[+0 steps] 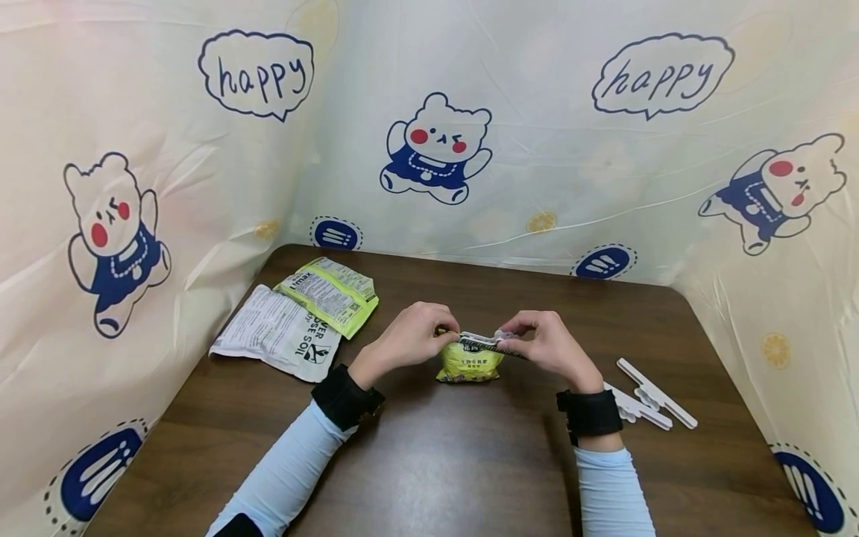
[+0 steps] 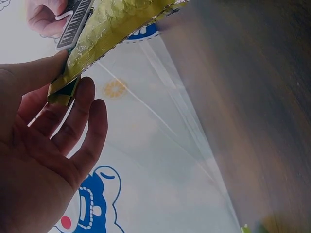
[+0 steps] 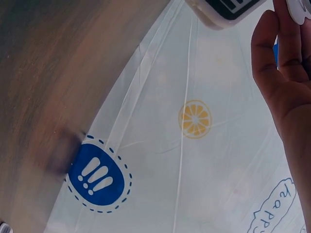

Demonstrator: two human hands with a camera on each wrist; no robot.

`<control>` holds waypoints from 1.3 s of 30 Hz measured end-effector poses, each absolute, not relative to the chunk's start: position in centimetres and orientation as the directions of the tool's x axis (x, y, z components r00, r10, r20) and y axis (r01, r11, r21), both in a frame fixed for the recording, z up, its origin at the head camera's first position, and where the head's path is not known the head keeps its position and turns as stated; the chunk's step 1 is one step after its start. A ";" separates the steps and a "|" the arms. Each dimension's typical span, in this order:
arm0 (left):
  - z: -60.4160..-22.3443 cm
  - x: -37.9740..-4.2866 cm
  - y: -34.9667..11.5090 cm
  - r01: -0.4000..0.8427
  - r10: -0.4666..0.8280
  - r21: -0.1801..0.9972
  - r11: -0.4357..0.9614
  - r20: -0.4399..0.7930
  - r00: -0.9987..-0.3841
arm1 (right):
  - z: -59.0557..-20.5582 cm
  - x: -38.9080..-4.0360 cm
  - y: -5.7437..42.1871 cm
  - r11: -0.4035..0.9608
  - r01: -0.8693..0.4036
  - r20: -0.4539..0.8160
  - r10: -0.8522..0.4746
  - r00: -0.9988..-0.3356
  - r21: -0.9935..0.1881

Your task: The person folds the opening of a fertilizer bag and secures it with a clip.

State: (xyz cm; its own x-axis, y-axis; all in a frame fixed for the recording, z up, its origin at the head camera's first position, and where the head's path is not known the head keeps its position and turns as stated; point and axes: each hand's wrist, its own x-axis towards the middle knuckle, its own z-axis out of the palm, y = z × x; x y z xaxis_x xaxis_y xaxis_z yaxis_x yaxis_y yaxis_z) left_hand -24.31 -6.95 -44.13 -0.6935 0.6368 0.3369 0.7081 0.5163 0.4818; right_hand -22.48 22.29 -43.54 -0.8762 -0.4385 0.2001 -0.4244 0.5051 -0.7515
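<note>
A small yellow printed bag (image 1: 470, 367) stands in the middle of the table with its top edge folded. My left hand (image 1: 411, 337) pinches the left end of that fold between thumb and fingers, as the left wrist view shows, its other fingers (image 2: 95, 128) loosely bent. Along the bag's top lies a white sealing clip (image 1: 478, 340) with a black-striped strip. On the right, my right hand (image 1: 552, 344) grips the clip's end with thumb and fingers. In the right wrist view just the clip's end (image 3: 228, 10) shows.
Two white clips (image 1: 658, 394) lie right of my right wrist. At the back left, a lime-green pouch (image 1: 332, 294) overlaps a white soil bag (image 1: 271, 332). A printed cloth (image 1: 537, 171) hangs around the back and sides of the brown table (image 1: 429, 462).
</note>
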 end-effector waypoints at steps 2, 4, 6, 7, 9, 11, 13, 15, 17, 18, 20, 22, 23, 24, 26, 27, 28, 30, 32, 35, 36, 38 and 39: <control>-44.1 -24.3 -6.9 0.705 0.636 0.486 0.517 0.334 -0.696 | -43.6 -22.5 22.4 0.510 -0.422 0.194 -0.440 -0.877 -0.750; -44.1 -24.3 -6.9 0.701 0.636 0.493 0.515 0.327 -0.699 | -43.7 -22.6 22.4 0.511 -0.416 0.187 -0.439 -0.879 -0.753; -44.0 -24.3 -7.0 0.695 0.637 0.502 0.515 0.318 -0.702 | -43.7 -22.6 22.5 0.512 -0.408 0.179 -0.438 -0.881 -0.756; -44.0 -24.4 -7.0 0.692 0.639 0.506 0.515 0.312 -0.704 | -43.7 -22.7 22.5 0.512 -0.404 0.175 -0.437 -0.882 -0.758; -43.9 -24.4 -7.2 0.685 0.638 0.512 0.518 0.302 -0.708 | -43.6 -22.7 22.5 0.510 -0.394 0.167 -0.434 -0.885 -0.765; -43.8 -24.5 -7.3 0.676 0.633 0.511 0.530 0.293 -0.717 | -43.6 -22.7 22.6 0.509 -0.388 0.161 -0.433 -0.887 -0.768; -43.8 -24.5 -7.5 0.671 0.626 0.508 0.540 0.289 -0.724 | -43.6 -22.7 22.6 0.509 -0.383 0.155 -0.433 -0.888 -0.771; -43.7 -24.6 -7.7 0.669 0.619 0.500 0.550 0.294 -0.728 | -43.6 -22.6 22.5 0.510 -0.380 0.152 -0.433 -0.889 -0.772; -43.7 -24.6 -7.8 0.673 0.617 0.491 0.553 0.301 -0.727 | -43.5 -22.6 22.5 0.511 -0.378 0.149 -0.432 -0.890 -0.772; -43.7 -24.6 -7.8 0.676 0.617 0.488 0.552 0.306 -0.725 | -43.5 -22.5 22.5 0.511 -0.377 0.149 -0.432 -0.890 -0.772; -43.7 -24.6 -7.8 0.681 0.616 0.482 0.552 0.314 -0.722 | -43.4 -22.5 22.5 0.514 -0.373 0.146 -0.428 -0.892 -0.772; -43.8 -24.6 -7.8 0.684 0.617 0.481 0.549 0.319 -0.719 | -43.4 -22.4 22.4 0.517 -0.373 0.147 -0.426 -0.893 -0.770; -43.8 -24.6 -7.8 0.684 0.616 0.480 0.549 0.321 -0.719 | -43.4 -22.4 22.4 0.518 -0.375 0.149 -0.425 -0.893 -0.769; -43.8 -24.6 -7.7 0.686 0.616 0.481 0.546 0.324 -0.718 | -43.3 -22.3 22.4 0.518 -0.377 0.152 -0.425 -0.893 -0.768; -43.8 -24.5 -7.7 0.688 0.617 0.484 0.541 0.328 -0.716 | -43.3 -22.3 22.3 0.520 -0.380 0.158 -0.421 -0.893 -0.765; -43.8 -24.5 -7.7 0.690 0.617 0.484 0.538 0.331 -0.714 | -43.3 -22.3 22.3 0.520 -0.384 0.162 -0.422 -0.892 -0.763; -43.8 -24.5 -7.7 0.692 0.618 0.483 0.536 0.334 -0.712 | -43.3 -22.3 22.3 0.519 -0.388 0.167 -0.422 -0.891 -0.762; -43.8 -24.5 -7.7 0.697 0.620 0.482 0.531 0.340 -0.707 | -43.4 -22.3 22.3 0.516 -0.394 0.174 -0.423 -0.889 -0.760; -43.9 -24.5 -7.7 0.702 0.621 0.480 0.526 0.347 -0.702 | -43.4 -22.3 22.3 0.515 -0.398 0.178 -0.424 -0.888 -0.759; -43.9 -24.6 -7.7 0.709 0.622 0.475 0.521 0.358 -0.696 | -43.4 -22.4 22.2 0.511 -0.408 0.189 -0.426 -0.885 -0.757; -43.9 -24.6 -7.7 0.711 0.622 0.474 0.520 0.360 -0.695 | -43.4 -22.4 22.2 0.512 -0.409 0.191 -0.426 -0.884 -0.755; -43.9 -24.6 -7.6 0.712 0.623 0.472 0.520 0.360 -0.694 | -43.5 -22.4 22.1 0.511 -0.412 0.194 -0.427 -0.883 -0.754; -43.9 -24.6 -7.6 0.711 0.624 0.472 0.520 0.358 -0.694 | -43.5 -22.4 22.1 0.511 -0.413 0.195 -0.427 -0.883 -0.754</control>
State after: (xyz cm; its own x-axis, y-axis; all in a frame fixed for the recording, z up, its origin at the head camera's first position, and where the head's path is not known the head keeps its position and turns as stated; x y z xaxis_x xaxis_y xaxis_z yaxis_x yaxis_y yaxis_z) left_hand -24.61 -7.63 -43.90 -0.6944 0.6240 0.3583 0.7114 0.5204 0.4724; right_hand -22.44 22.09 -43.49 -0.8831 -0.4269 0.1947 -0.4133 0.5112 -0.7536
